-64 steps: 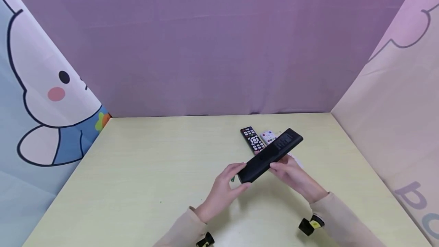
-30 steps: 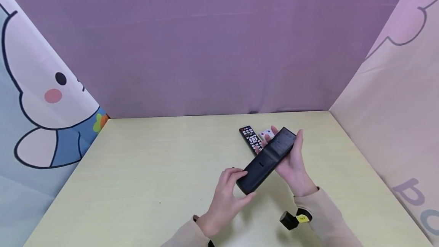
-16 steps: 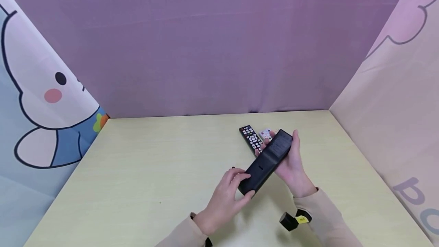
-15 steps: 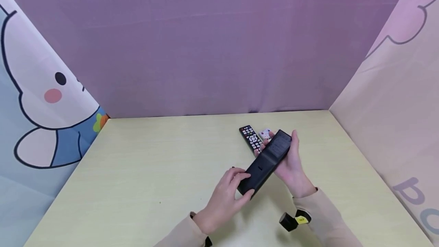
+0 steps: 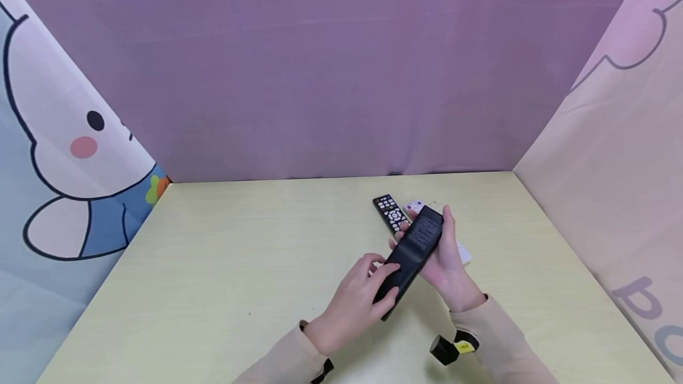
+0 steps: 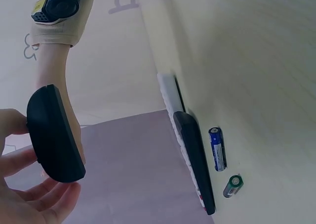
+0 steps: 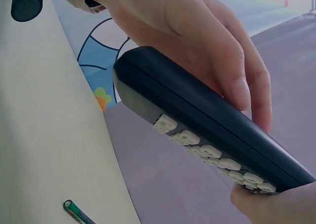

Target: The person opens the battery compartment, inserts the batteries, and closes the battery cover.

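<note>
Now showing its back: a black remote (image 5: 412, 253) in a two-handed grip

Head view first, and look, the black remote is up off the table (image 5: 240, 253), slanting, back side to the camera. The right hand (image 5: 448, 274) holds it around the upper half, thumb along one side, fingers coming round from beneath. The left hand (image 5: 349, 304) grips the near end, index finger on the back, thumb at the edge. Just past the black remote, to its left, lies a keypad remote (image 5: 392, 214), buttons up; a white remote (image 5: 414, 207) peeks out behind it, mostly hidden.

Over to the left wrist view: there's the black remote's blunt end, the left hand's fingers touching it. Well off to its right, a blue battery (image 6: 217, 150) and a green battery (image 6: 233, 185) lie on the table, near the keypad remote.

And the right wrist view: pale buttons (image 7: 215, 152) stud the underside of the black remote, a seam runs down its side, and the left hand's fingers bend over the back. How hard they press, I can't tell.

So how does it handle? Stiff plastic, I'd judge, light enough for one hand, smooth, maybe a touch slippery, not very fragile. Best hold, I'd say: the long plain sides, away from those buttons.
</note>
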### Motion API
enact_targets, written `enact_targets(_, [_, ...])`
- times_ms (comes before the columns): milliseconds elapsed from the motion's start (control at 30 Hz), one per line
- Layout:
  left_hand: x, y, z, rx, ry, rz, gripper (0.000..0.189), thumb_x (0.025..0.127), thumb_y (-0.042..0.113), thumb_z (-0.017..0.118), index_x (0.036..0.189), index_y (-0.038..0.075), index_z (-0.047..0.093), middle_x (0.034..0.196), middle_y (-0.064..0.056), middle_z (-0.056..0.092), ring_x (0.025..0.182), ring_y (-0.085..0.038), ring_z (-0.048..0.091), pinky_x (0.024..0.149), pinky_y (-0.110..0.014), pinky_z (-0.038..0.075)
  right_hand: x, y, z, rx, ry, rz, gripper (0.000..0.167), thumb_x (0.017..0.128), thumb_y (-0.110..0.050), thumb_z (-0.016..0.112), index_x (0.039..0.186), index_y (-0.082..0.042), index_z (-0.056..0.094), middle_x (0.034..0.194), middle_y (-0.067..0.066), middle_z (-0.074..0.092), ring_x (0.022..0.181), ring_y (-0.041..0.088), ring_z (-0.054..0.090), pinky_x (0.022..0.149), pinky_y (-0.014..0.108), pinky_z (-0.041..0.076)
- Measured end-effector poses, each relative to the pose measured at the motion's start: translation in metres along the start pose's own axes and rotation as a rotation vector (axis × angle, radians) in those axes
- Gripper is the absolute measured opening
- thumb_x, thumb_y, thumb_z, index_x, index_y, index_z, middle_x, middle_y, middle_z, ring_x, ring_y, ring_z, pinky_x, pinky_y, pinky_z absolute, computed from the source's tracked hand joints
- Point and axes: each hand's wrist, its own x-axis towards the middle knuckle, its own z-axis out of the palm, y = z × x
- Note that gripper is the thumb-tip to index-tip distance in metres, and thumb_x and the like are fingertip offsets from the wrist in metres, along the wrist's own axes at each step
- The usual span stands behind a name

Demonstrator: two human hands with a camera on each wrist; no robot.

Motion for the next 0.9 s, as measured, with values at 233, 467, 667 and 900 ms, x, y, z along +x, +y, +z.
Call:
enact_targets(233, [0.003,0.002,-0.001,0.003,-0.087,-0.043,0.036,0.078,0.030,0.065,0.108,0.011,0.055,0.101,-0.009,0.045,0.076,-0.011,0.049,0.061,-0.015,0.044,0.000,0.001,0.002,-0.009,-0.006,-0.003,0.057,0.082,-0.060,0.042,0.107,-0.008,0.047,0.087,0.008,0.054,0.080,0.021,0.051,0.086,0.039,0.040])
enact_targets(467, [0.009,0.006,-0.002,-0.014,-0.199,-0.129,0.038,0.077,0.031,0.066,0.105,0.011,0.050,0.098,-0.010,0.043,0.073,-0.013,0.049,0.058,-0.016,0.045,-0.001,0.002,0.005,-0.030,0.043,0.002,0.054,0.082,-0.060,0.043,0.100,-0.010,0.045,0.085,0.006,0.051,0.077,0.019,0.051,0.086,0.039,0.040])
enact_targets(667, [0.011,0.006,0.000,-0.021,-0.224,-0.167,0.036,0.076,0.031,0.067,0.100,0.013,0.048,0.096,-0.008,0.040,0.072,-0.013,0.045,0.057,-0.016,0.043,-0.001,0.005,0.006,-0.043,0.055,0.006,0.053,0.082,-0.061,0.042,0.098,-0.011,0.046,0.085,0.005,0.051,0.076,0.018,0.051,0.086,0.039,0.040])
enact_targets(900, [0.011,0.006,0.001,-0.069,-0.258,-0.196,0.036,0.077,0.031,0.067,0.100,0.012,0.046,0.097,-0.008,0.038,0.074,-0.014,0.046,0.058,-0.016,0.044,-0.001,0.006,0.007,-0.052,0.042,0.006,0.053,0.082,-0.061,0.040,0.097,-0.011,0.047,0.084,0.005,0.053,0.076,0.018,0.051,0.086,0.039,0.040])
